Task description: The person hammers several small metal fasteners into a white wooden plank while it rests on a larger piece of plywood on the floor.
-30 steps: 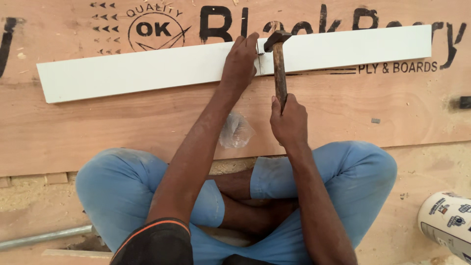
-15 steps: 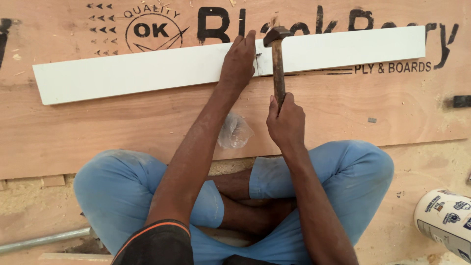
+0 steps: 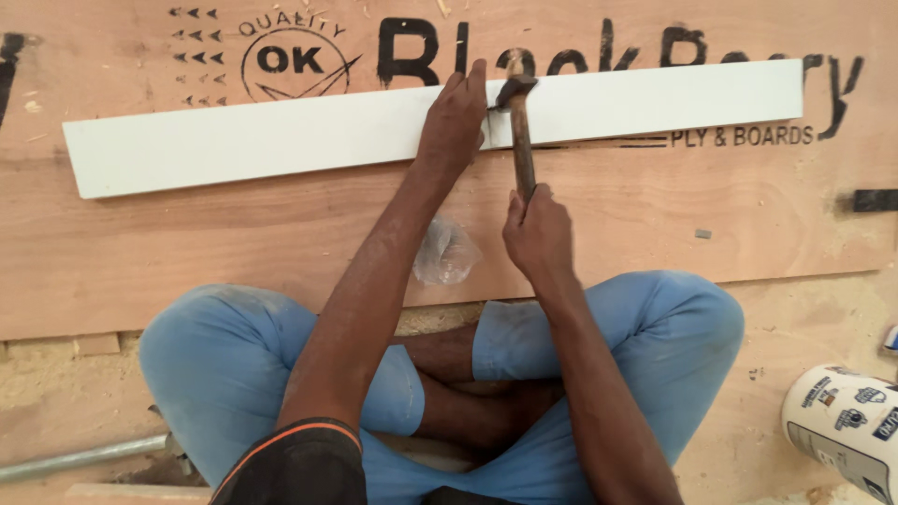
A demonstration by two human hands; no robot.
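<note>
White strip [image 3: 281,140] under left hand [image 3: 454,122], hammer [image 3: 517,122] beside

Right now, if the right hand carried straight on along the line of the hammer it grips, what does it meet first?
Probably the long white flat strip: the right hand points its wooden-handled hammer up the frame, and the head already sits at the strip's edge beside the left hand. The brown plywood sheet lies beneath.
</note>
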